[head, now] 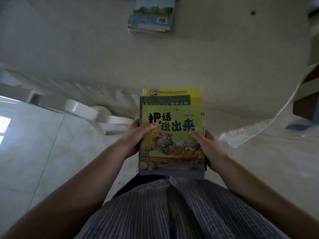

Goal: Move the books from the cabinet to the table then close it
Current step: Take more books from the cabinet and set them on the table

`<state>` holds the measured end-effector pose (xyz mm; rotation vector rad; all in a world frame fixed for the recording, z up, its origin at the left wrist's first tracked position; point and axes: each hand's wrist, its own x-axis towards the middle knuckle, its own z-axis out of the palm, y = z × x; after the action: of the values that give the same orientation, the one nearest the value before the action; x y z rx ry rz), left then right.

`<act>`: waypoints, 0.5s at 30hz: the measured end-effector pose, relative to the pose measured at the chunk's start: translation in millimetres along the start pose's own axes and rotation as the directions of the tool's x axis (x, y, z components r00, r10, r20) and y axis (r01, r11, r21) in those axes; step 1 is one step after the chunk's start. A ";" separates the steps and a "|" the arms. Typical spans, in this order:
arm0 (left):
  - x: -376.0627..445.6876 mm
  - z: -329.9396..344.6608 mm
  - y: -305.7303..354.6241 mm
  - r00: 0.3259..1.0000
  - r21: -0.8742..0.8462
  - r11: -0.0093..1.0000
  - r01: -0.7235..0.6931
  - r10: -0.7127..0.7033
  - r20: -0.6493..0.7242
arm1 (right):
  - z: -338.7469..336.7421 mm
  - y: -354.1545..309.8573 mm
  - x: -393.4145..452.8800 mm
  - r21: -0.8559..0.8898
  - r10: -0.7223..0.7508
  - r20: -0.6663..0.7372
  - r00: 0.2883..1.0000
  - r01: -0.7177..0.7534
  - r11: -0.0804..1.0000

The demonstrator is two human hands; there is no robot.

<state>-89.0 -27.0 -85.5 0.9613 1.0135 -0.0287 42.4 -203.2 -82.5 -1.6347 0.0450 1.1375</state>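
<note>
I hold a stack of books [170, 135] in front of my body, at the near edge of the round white table [207, 66]. The top book has a yellow-green cover with cartoon animals; a green one and a yellow one stick out beyond it. My left hand [136, 137] grips the stack's left side, thumb on the cover. My right hand [207, 145] grips the right side, thumb on top as well. Another pile of books [151, 16] lies on the table's far side. The cabinet is not in view.
White chairs [82, 111] stand at the left against the table's edge. Pale floor tiles [34, 144] stretch to the left and below. At the right, past the table's rim, a brown object [305, 97] and something blue [296, 126] lie on the floor.
</note>
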 end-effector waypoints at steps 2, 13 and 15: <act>12.1 -0.3 20.4 1.000 0.012 1.000 -0.022 0.022 -0.001 | 3.5 -19.9 14.5 0.008 -0.011 0.005 1.000 0.011 1.000; 82.2 -16.9 152.3 0.993 0.045 0.992 -0.115 0.116 -0.027 | 46.0 -128.9 92.1 -0.023 -0.127 -0.032 0.991 0.126 0.992; 94.9 -17.9 174.2 0.989 0.053 0.988 -0.142 0.143 -0.022 | 50.9 -147.7 104.1 -0.045 -0.164 -0.040 0.986 0.162 0.986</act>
<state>27.5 128.6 -41.6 1.0812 0.9690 0.0770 146.9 -52.3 -42.9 -1.6679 -0.0837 0.9834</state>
